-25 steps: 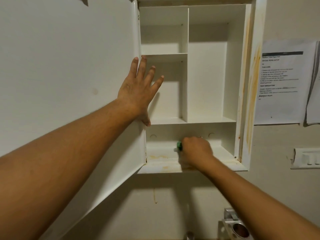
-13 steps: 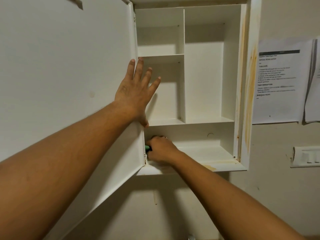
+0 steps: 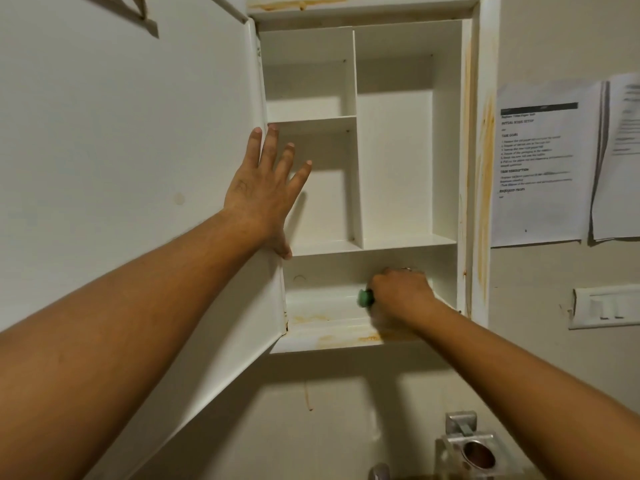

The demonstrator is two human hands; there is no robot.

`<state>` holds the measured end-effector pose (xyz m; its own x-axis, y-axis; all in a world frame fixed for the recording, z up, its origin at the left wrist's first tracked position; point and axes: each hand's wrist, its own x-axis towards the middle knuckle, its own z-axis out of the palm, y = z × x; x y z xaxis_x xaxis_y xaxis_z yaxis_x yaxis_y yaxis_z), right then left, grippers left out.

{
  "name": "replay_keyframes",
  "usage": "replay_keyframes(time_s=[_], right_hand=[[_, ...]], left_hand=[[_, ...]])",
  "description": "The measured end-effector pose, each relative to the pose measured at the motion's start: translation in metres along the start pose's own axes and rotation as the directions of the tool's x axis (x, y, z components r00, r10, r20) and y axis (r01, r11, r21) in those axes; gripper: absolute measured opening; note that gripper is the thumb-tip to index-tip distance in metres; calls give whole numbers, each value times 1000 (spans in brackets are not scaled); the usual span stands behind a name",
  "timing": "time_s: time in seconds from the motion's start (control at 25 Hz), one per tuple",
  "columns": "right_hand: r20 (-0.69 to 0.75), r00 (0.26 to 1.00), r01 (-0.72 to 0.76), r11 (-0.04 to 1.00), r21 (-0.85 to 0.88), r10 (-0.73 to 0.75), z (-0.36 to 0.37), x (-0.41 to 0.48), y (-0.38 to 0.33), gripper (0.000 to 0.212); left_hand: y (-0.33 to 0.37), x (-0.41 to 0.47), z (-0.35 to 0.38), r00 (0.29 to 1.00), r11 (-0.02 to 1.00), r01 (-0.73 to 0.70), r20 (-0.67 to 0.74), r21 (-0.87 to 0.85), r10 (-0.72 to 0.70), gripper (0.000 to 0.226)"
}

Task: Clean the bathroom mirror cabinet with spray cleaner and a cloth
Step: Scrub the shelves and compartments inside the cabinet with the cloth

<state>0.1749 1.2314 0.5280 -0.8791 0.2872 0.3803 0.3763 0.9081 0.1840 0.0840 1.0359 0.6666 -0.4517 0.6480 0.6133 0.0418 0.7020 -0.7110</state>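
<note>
1. Our left hand [image 3: 266, 188], fingers spread flat, presses on the open door [image 3: 131, 168], likely to hold it aside.
2. Our right hand [image 3: 398, 292] is closed around a green cloth [image 3: 365, 297], pressing it onto the bottom shelf [image 3: 329, 317] of the cabinet [image 3: 394, 150].
3. Orange stains [image 3: 346, 336] mark the shelf's front edge.
4. No spray cleaner is in sight; papers [image 3: 540, 161] hang on the wall to the right.

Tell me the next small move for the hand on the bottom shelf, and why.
Probably sweep the right hand, closed on the green cloth, forward and left onto the orange stains along the bottom shelf's front lip. The stains lie in front of the hand, uncovered by it, and the left hand braces the open door.
</note>
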Motion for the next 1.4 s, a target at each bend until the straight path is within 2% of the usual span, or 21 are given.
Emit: replay_keyframes(time_s=[0.08,0.16,0.2,0.24,0.32,0.4,0.48,0.52,0.6,0.72,0.8,0.84,0.88,1.0,1.08,1.16,1.24,1.32,1.4], right_hand=[[-33,993,-110,994,-11,110,5,-10,4,19],[-29,983,-176,969,173,183,9,-7,-18,15],[-6,980,-187,933,308,199,10,-1,-34,21],[24,985,-164,883,441,171,12,8,-54,26],[71,997,-50,781,622,8,13,20,-91,26],[60,987,67,716,695,-151,13,21,-113,16],[34,967,141,637,758,-254,10,15,-102,21],[39,955,155,608,779,-293,9,9,-86,26],[38,957,159,632,758,-287,12,-1,-43,32],[24,997,34,740,671,-68,24,-13,15,35],[38,996,-91,819,566,84,31,-12,6,36],[19,991,-120,826,551,132,28,-7,-13,35],[4,992,-104,817,567,124,24,-3,-37,35],[-69,994,110,778,618,-86,20,0,-103,36],[-124,966,254,740,623,-228,26,-10,-106,36],[-178,944,326,704,631,-277,29,-23,-74,49],[-132,976,215,708,673,-172,30,-26,-26,44],[-44,999,12,712,702,26,31,-24,17,38],[8,976,-175,761,625,217,35,-19,12,34]], left_hand=[[1,0,2,1000,1000,3,-1,3,-3,154],[2,1,1,1000,1000,2,-3,11,-2,154],[2,1,1,1000,1000,0,-1,13,0,155],[3,0,1,1000,1000,2,1,13,-2,155],[2,0,2,1000,1000,9,3,14,-9,155],[1,1,2,1000,1000,5,-2,10,-5,156],[0,-1,0,1000,1000,0,-5,6,0,155],[0,-1,0,1000,1000,-3,-6,6,3,155],[0,0,2,1000,1000,-6,-14,10,6,155],[0,0,2,1000,1000,-13,-13,5,14,156],[0,1,4,1000,1000,-12,-11,11,12,156],[1,2,3,1000,1000,-12,-9,11,12,156],[1,1,3,1000,1000,-12,-6,13,12,156],[1,0,1,1000,1000,-6,4,26,6,157],[0,-1,0,1000,1000,-9,6,15,9,156],[0,-2,-1,1000,1000,-10,7,16,10,156],[0,-2,-2,1000,1000,-13,13,17,13,155],[1,-2,-2,1000,1000,-18,11,12,18,154],[1,-3,-1,1000,1000,-19,5,6,19,155]])
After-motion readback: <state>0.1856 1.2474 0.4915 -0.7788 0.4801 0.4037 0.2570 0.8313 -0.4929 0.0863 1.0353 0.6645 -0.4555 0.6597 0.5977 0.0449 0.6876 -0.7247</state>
